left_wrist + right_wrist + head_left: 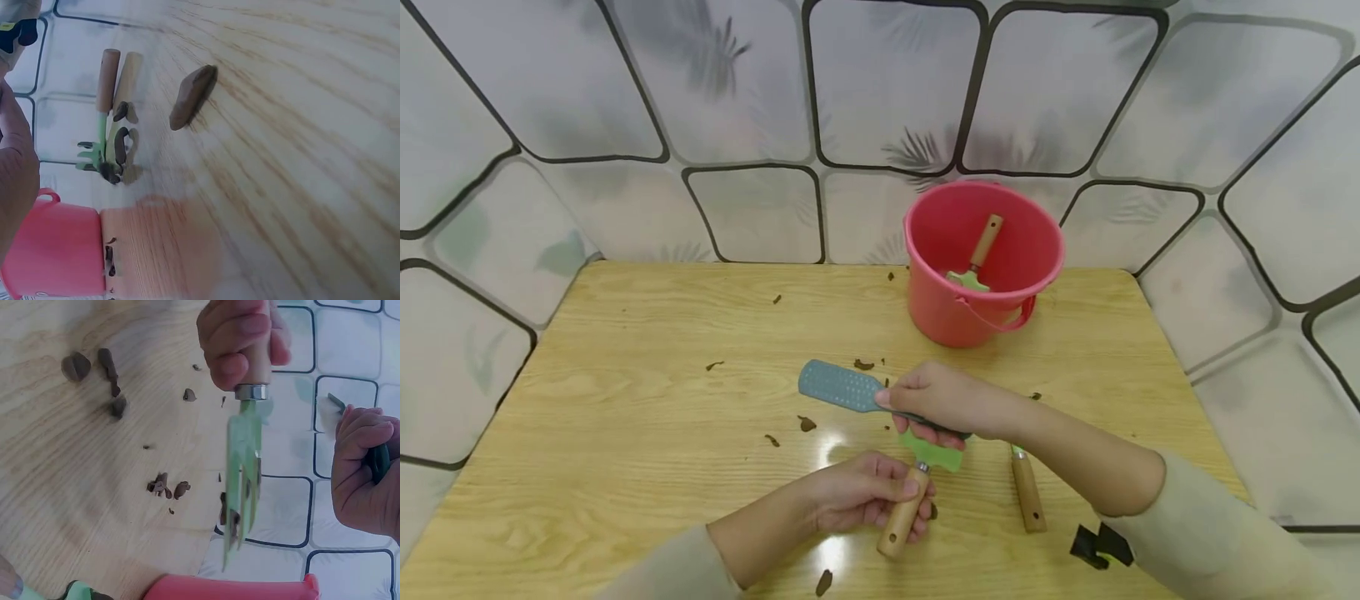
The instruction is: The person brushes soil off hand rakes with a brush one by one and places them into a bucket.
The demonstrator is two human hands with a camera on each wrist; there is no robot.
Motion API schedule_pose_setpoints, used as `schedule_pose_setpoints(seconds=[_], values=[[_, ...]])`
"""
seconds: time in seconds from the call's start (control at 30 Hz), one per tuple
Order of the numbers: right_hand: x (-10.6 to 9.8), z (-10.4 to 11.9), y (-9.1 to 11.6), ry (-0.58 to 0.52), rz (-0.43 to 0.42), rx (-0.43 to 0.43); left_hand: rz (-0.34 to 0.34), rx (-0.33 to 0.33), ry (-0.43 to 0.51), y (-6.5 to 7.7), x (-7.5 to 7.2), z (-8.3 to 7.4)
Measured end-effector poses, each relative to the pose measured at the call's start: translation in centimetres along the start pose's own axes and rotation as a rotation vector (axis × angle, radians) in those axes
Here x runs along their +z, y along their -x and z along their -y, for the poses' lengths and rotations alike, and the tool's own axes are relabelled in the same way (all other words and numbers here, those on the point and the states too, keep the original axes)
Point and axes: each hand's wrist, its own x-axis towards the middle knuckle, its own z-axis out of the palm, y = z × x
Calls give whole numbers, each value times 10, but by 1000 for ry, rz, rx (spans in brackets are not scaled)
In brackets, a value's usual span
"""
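Observation:
In the head view my left hand [868, 493] grips the wooden handle of a green hand fork [934, 454]. The right wrist view shows this fork's green tines [242, 469] pointing down, with brown bits stuck among them. My right hand [943, 400] holds a flat blue-grey tool with light dots [841, 386] by its dark handle, just above the fork's head. Whether it is a brush, I cannot tell. Another wooden-handled green tool [1028, 492] lies on the table by my right forearm; the left wrist view shows its prongs [94, 156].
A pink bucket [951, 312] stands at the back right, a wooden-handled green tool [987, 242] inside. Brown bits [807, 423] are scattered over the wooden table [647, 400]. A patterned cover [752, 212] rises behind and at the sides. A black device [1101, 546] sits beneath my right sleeve.

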Motion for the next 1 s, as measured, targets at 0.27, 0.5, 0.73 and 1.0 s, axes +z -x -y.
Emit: schedule_pose_setpoints(seconds=[0.27,0.5,0.73,1.0], values=[[-1,4,1,-22,17,-10,-31,-11,17,0,0,-3],[-2,-6,-1,-40,37,3,-45,10,15,3,1,-6],[-6,-15,4,-40,57,-13,-68,40,0,12,-8,-7],[-12,-26,17,-55,67,12,-68,57,-13,31,-17,-7]])
